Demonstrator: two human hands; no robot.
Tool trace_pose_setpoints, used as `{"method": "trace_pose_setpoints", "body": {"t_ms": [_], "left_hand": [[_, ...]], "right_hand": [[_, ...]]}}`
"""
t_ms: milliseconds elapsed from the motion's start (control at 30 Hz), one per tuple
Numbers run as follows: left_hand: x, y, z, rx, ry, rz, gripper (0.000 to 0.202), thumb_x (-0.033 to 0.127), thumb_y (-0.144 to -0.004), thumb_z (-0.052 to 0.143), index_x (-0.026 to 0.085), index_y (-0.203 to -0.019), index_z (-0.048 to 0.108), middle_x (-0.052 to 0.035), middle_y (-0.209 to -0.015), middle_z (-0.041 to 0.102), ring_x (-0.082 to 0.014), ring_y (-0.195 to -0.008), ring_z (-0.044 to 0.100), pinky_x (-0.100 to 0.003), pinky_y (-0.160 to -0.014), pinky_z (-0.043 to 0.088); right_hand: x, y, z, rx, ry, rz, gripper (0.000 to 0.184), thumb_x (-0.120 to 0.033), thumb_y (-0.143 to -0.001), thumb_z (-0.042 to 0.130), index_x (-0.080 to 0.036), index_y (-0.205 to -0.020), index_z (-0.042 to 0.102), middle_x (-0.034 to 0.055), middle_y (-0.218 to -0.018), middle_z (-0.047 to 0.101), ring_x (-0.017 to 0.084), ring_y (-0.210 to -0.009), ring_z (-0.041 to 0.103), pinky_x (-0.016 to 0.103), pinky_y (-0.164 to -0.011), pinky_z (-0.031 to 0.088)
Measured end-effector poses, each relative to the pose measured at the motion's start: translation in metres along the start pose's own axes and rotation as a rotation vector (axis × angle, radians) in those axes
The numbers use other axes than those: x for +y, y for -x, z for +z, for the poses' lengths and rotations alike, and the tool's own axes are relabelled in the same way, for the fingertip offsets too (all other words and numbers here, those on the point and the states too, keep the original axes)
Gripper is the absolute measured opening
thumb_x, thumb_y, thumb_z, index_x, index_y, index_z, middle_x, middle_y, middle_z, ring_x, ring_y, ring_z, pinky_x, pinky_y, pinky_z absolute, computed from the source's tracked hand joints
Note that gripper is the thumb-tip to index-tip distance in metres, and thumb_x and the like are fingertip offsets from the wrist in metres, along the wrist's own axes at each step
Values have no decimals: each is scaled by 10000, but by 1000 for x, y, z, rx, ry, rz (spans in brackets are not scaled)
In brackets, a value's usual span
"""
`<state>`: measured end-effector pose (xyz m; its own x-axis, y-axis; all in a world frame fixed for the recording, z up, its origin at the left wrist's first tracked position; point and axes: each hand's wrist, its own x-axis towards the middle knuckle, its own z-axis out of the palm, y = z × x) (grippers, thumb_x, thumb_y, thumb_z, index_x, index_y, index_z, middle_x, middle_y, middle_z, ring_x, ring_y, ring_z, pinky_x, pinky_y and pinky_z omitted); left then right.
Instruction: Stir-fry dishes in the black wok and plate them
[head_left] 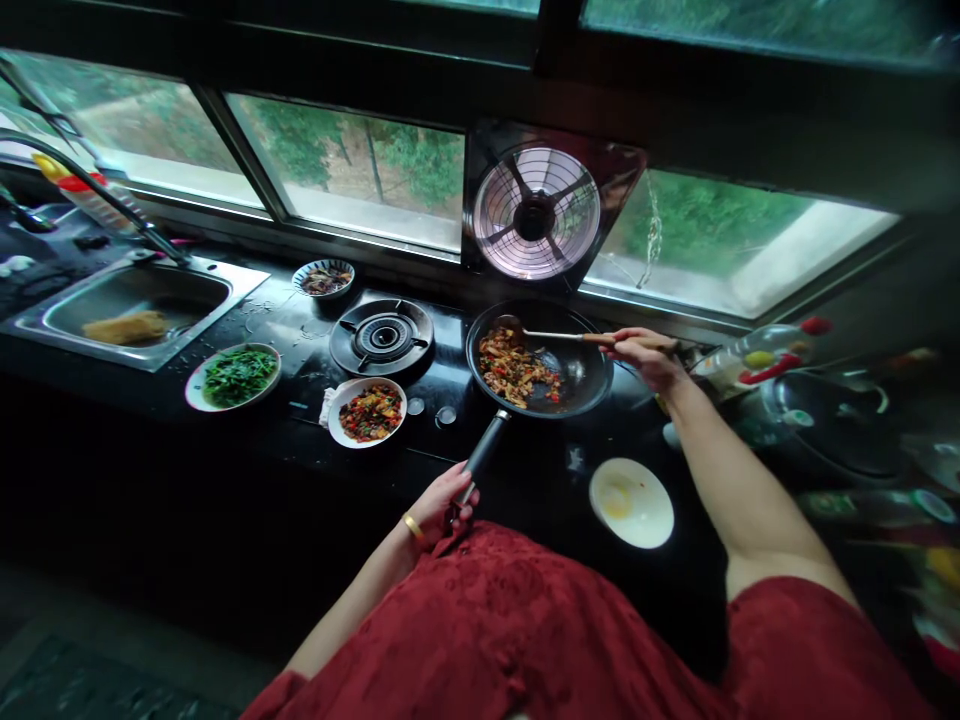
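Observation:
My left hand (448, 503) is closed round the black handle of a dark frying pan (589, 375), which sits on the right side of the stove. Chopped food (517, 370) with red and yellowish bits lies in the left half of the pan. In my right hand (649, 357) is the wooden handle of a ladle (559, 337). The ladle's bowl rests at the food's upper edge, inside the pan. Left of the pan stands a white bowl (370, 412) of red, yellow and dark chopped food. A white bowl (634, 503) with yellowish residue is nearest my right forearm.
A bare burner (390, 337) lies left of the pan. Farther left are a plate of chopped greens (240, 377), a striped bowl (324, 279) and a steel sink (150, 300). Bottles (772, 355) and a dark lidded pot (840, 420) crowd the right. A fan (536, 213) sits above the pan.

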<state>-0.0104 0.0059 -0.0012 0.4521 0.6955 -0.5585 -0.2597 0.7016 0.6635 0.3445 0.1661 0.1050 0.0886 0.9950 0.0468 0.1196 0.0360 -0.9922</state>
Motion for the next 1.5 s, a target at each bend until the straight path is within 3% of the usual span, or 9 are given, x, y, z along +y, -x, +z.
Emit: {"method": "trace_pose_setpoints", "body": {"t_ms": [167, 333, 667, 900, 1067, 1133, 1267, 1400, 1500], "left_hand": [[0, 0, 0, -13, -1, 5, 551, 454, -752, 608, 196, -1192, 398, 19, -658, 520, -51, -404, 417, -116, -311, 245], [1, 1, 1, -16, 9, -7, 567, 450, -749, 616, 199, -1203, 387, 18, -662, 526, -53, -408, 423, -117, -319, 236], [6, 2, 1, -20, -13, -37, 540, 437, -761, 605, 208, -1194, 378, 20, -668, 525, -55, -410, 427, -116, -320, 258], [2, 0, 0, -13, 9, -37, 558, 429, -777, 591, 216, -1234, 350, 20, -671, 528, -60, -407, 434, -118, -316, 261], [0, -2, -1, -1, 0, -28, 519, 466, -804, 544, 212, -1220, 364, 8, -677, 554, -74, -410, 467, -133, -323, 306], [1, 1, -2, 23, -5, -58, 498, 526, -828, 474, 186, -1184, 402, -28, -725, 589, -95, -452, 525, -156, -355, 366], [5, 8, -3, 54, -55, -47, 546, 517, -819, 501, 176, -1232, 395, -73, -824, 620, -135, -562, 605, -200, -446, 451], [6, 6, -2, 30, -74, -26, 598, 416, -810, 558, 183, -1308, 323, -84, -840, 624, -138, -580, 609, -198, -449, 447], [6, 3, 0, 18, -49, -26, 588, 402, -810, 555, 190, -1305, 319, -47, -774, 601, -104, -497, 547, -162, -375, 378]], "right_hand": [[-58, 64, -13, -472, 446, -256, 181, -315, -725, 680, -215, -874, 697, 59, -1189, 606, 255, -1080, 576, 367, -960, 475], [-95, 116, -37, -669, 698, -410, 238, -230, -778, 623, -317, -990, 684, -10, -1267, 549, 218, -1059, 591, 297, -884, 528], [-31, 80, 9, -301, 681, -501, 169, -254, -767, 603, -217, -916, 675, 66, -1158, 621, 239, -1087, 574, 378, -970, 463], [-39, 98, 1, -573, 783, -533, 177, -224, -794, 554, -228, -923, 676, 43, -1237, 574, 208, -1054, 595, 297, -872, 519], [-16, 81, 10, -331, 821, -567, 142, -233, -770, 573, -204, -868, 671, 80, -1105, 647, 243, -1071, 583, 384, -932, 490], [-11, 79, 20, -335, 775, -565, 146, -221, -770, 570, -193, -874, 669, 91, -1145, 627, 240, -1081, 577, 382, -932, 488], [-51, 104, 9, -508, 704, -527, 164, -211, -776, 578, -222, -908, 675, 58, -1179, 611, 207, -1034, 606, 314, -879, 524], [-106, 129, -18, -533, 716, -496, 240, -215, -742, 627, -303, -956, 691, 5, -1165, 619, 213, -1021, 612, 279, -852, 543], [-108, 124, -14, -561, 718, -431, 181, -252, -750, 624, -268, -914, 698, 25, -1093, 655, 216, -982, 629, 264, -797, 558]]}}
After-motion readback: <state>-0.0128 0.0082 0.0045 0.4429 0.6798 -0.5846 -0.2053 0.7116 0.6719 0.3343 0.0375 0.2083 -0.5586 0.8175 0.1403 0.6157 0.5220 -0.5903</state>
